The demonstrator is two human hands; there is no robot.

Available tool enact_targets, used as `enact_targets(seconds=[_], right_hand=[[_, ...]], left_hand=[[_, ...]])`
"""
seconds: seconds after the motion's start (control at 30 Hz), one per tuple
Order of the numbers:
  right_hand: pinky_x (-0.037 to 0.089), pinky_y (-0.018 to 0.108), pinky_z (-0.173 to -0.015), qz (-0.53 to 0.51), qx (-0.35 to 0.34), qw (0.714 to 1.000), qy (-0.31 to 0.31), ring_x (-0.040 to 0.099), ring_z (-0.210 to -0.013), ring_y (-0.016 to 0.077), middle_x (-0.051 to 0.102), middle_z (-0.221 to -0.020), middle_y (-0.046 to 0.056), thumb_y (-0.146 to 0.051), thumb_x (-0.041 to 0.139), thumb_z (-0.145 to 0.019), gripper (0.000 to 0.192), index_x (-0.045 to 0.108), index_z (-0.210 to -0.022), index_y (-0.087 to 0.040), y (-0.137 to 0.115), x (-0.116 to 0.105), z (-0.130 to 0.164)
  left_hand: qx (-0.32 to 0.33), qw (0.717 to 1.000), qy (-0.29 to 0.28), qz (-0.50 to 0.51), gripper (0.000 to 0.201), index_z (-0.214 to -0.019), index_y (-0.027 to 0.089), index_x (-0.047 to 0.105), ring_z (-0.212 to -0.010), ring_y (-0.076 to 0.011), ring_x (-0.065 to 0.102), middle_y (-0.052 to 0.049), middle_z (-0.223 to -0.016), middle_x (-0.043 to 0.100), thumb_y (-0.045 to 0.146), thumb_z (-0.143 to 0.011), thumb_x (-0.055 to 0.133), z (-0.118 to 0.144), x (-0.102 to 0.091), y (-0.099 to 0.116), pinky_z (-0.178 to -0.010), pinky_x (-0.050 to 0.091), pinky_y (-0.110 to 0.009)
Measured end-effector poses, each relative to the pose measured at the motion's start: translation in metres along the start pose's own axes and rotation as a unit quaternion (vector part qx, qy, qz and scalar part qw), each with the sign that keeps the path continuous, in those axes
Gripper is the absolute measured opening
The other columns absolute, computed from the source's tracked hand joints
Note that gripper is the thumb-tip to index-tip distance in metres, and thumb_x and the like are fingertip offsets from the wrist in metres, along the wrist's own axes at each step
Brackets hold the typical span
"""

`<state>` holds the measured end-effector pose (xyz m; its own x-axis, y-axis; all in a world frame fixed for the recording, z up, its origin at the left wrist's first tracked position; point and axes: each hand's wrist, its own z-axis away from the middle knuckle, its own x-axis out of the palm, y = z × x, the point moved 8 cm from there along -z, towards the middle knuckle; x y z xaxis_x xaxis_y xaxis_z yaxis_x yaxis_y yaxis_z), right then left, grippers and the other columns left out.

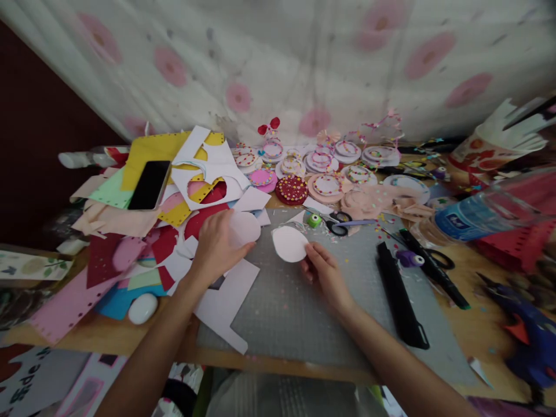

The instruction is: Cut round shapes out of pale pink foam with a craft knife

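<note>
Pinched in my left hand (pixel 216 243) is a pale round paper disc (pixel 245 227), its far edge sticking out past my fingers. My right hand (pixel 325 272) grips the edge of a white, nearly round paper cutout (pixel 289 243) between thumb and fingers. Both pieces are held above the grey cutting mat (pixel 278 315), a short gap apart. A white paper offcut (pixel 232 295) lies on the mat below my left hand. Beyond the cutouts are scissors (pixel 340 223) with black handles and a small green punch (pixel 313 220).
Coloured paper scraps and a phone (pixel 150 185) cover the left. Several beaded paper discs, one dark red (pixel 291 190), line the back. At right lie a black cutter (pixel 400 298), a purple punch (pixel 409 259), a water bottle (pixel 473 213) and a blue glue gun (pixel 530 333).
</note>
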<state>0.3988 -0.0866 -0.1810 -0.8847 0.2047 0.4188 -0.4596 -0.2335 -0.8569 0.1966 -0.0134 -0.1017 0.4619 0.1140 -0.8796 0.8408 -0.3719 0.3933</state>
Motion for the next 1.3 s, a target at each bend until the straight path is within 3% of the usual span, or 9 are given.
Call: enact_targets(seconds=[0.1,0.27,0.4,0.53,0.63,0.87,1.07,1.23,1.3], right_hand=[[0.023,0.018,-0.038,-0.022,-0.003,1.000,0.006,0.033,-0.040,0.0042,0.045,-0.054,-0.008,-0.052,0.070,-0.074,0.039,0.048,-0.072,-0.020,-0.001,-0.004,-0.002],[0.020,0.019,-0.037,-0.039,-0.032,0.999,0.015,0.027,-0.038,0.0048,0.040,-0.051,-0.010,-0.054,0.069,-0.071,0.040,0.043,-0.074,-0.023,-0.014,-0.013,-0.009],[0.018,0.021,-0.039,-0.014,-0.071,0.997,-0.011,0.024,-0.040,0.0061,0.033,-0.050,-0.010,-0.055,0.064,-0.075,0.042,0.038,-0.069,-0.023,-0.033,-0.014,-0.006],[0.017,0.022,-0.043,0.072,-0.096,0.991,-0.063,0.027,-0.045,0.0068,0.034,-0.050,-0.008,-0.054,0.068,-0.075,0.043,0.044,-0.062,-0.021,-0.047,-0.008,-0.001],[0.019,0.023,-0.046,0.142,-0.109,0.980,-0.086,0.031,-0.050,0.0077,0.039,-0.053,-0.006,-0.051,0.074,-0.072,0.043,0.050,-0.057,-0.018,-0.051,-0.004,-0.001],[0.021,0.023,-0.046,0.191,-0.135,0.969,-0.076,0.031,-0.051,0.0084,0.039,-0.055,-0.006,-0.058,0.067,-0.076,0.044,0.049,-0.062,-0.019,-0.050,-0.004,-0.004],[0.023,0.022,-0.041,0.184,-0.128,0.972,-0.075,0.034,-0.045,0.0078,0.040,-0.051,-0.006,-0.060,0.062,-0.081,0.045,0.049,-0.064,-0.020,-0.047,-0.005,-0.003],[0.023,0.021,-0.038,0.151,-0.120,0.980,-0.051,0.034,-0.040,0.0069,0.041,-0.048,-0.008,-0.059,0.059,-0.083,0.042,0.046,-0.070,-0.022,-0.047,-0.013,-0.004],[0.026,0.020,-0.037,0.142,-0.115,0.981,-0.059,0.036,-0.038,0.0070,0.044,-0.047,-0.008,-0.059,0.058,-0.084,0.041,0.045,-0.072,-0.023,-0.045,-0.011,-0.003]], left_hand=[[0.027,0.991,-0.085,-0.103,0.067,-0.127,0.012,0.051,-0.119,-0.0395,0.050,-0.020,-0.128,0.055,0.037,-0.069,0.074,-0.013,0.017,-0.007,-0.101,0.037,-0.052],[0.050,0.993,-0.031,-0.101,0.064,-0.126,0.015,0.050,-0.118,-0.0363,0.051,-0.016,-0.124,0.058,0.041,-0.071,0.073,-0.018,-0.003,-0.003,-0.101,0.038,-0.050],[0.106,0.994,0.031,-0.025,0.081,-0.137,0.021,0.037,-0.124,-0.0329,0.049,-0.014,-0.135,0.052,0.041,-0.070,0.077,-0.006,-0.027,0.027,-0.104,0.038,-0.048],[0.183,0.980,-0.051,0.058,0.092,-0.143,0.025,0.028,-0.125,-0.0328,0.049,-0.014,-0.138,0.049,0.032,-0.067,0.081,0.014,-0.008,0.075,-0.104,0.040,-0.048],[0.180,0.971,-0.069,0.140,0.099,-0.143,0.025,0.026,-0.128,-0.0329,0.048,-0.015,-0.139,0.047,0.022,-0.062,0.082,0.022,0.004,0.092,-0.105,0.041,-0.047],[0.144,0.959,-0.070,0.234,0.095,-0.137,0.025,0.036,-0.125,-0.0321,0.051,-0.014,-0.134,0.050,0.046,-0.059,0.087,0.026,0.007,0.089,-0.106,0.042,-0.045],[0.178,0.961,-0.060,0.205,0.088,-0.138,0.026,0.037,-0.126,-0.0297,0.050,-0.013,-0.136,0.050,0.043,-0.065,0.084,0.029,0.001,0.090,-0.106,0.042,-0.044],[0.145,0.980,-0.052,0.123,0.082,-0.140,0.026,0.038,-0.130,-0.0323,0.046,-0.013,-0.139,0.049,0.043,-0.071,0.079,0.024,-0.009,0.042,-0.109,0.037,-0.051],[0.119,0.987,-0.040,0.101,0.085,-0.139,0.026,0.042,-0.139,-0.0379,0.032,-0.015,-0.147,0.040,0.048,-0.066,0.081,0.023,-0.013,0.022,-0.113,0.027,-0.057]])
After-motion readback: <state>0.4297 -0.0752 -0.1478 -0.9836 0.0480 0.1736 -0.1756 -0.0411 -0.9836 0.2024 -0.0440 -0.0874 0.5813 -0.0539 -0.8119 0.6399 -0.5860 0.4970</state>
